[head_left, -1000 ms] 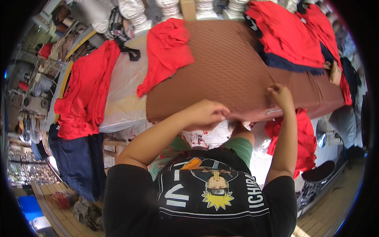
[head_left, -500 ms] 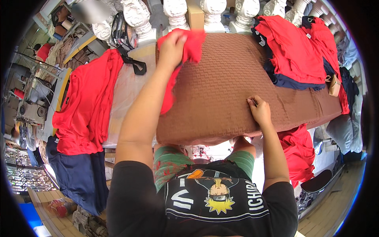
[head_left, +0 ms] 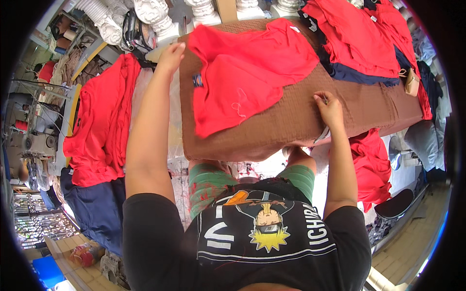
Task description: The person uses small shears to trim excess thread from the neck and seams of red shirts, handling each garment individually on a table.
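Note:
A red garment (head_left: 252, 72) lies spread, partly wrinkled, on the brown-covered table (head_left: 257, 140). Along its left edge a small dark label (head_left: 197, 80) sticks out, and pale loose thread (head_left: 238, 105) shows on its lower part. My left hand (head_left: 171, 58) is just beyond the garment's upper left corner, apart from it, fingers loosely bent and holding nothing visible. To the right of the garment, my right hand (head_left: 330, 109) is closed over the table; a slim grey metal tool (head_left: 322, 135) pokes out below the palm. Its exact kind is mostly hidden.
Red and navy garments (head_left: 361, 43) are piled at the far right, beside a small tan box (head_left: 411, 82). More red garments (head_left: 104, 121) hang at the left over navy cloth (head_left: 94, 208). White carved balusters (head_left: 155, 22) line the far edge. A sewing machine (head_left: 41, 144) stands at the left.
The red garment, bunched in my left hand before, now lies spread on the table, out of that hand. My left hand has moved left; my right hand has shifted slightly away from me.

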`<state>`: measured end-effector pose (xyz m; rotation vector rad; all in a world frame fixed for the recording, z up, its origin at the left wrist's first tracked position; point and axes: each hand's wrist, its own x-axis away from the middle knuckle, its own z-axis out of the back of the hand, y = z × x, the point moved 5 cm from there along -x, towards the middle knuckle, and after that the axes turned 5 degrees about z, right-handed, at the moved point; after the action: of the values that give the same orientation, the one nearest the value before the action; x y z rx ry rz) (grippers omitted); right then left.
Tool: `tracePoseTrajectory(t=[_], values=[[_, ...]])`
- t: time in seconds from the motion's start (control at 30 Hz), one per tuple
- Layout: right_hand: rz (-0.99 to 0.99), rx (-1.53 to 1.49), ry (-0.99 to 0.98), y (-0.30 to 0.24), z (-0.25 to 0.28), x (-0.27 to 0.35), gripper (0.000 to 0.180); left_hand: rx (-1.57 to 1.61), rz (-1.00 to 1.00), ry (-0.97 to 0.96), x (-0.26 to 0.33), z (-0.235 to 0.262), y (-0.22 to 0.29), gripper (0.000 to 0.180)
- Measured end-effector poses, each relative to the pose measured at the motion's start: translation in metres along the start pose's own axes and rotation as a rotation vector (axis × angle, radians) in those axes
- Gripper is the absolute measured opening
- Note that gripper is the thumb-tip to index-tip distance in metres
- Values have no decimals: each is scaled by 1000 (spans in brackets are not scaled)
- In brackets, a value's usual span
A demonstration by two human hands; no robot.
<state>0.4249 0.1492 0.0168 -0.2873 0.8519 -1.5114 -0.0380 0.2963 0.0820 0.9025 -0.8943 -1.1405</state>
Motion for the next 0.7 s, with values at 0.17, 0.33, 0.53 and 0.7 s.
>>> tracePoseTrajectory(t=[0.17, 0.33, 0.53, 0.7], values=[[-35, 0, -65, -3, 18, 5, 22, 89, -39, 118, 55, 4, -65, 49], [192, -179, -127, -64, -19, 11, 21, -137, -175, 181, 115, -30, -94, 62], [398, -154, -234, -169, -87, 39, 28, -733, -141, 283, 169, -52, -87, 71], [324, 28, -270, -155, -141, 28, 26, -550, -136, 254, 162, -32, -100, 56]])
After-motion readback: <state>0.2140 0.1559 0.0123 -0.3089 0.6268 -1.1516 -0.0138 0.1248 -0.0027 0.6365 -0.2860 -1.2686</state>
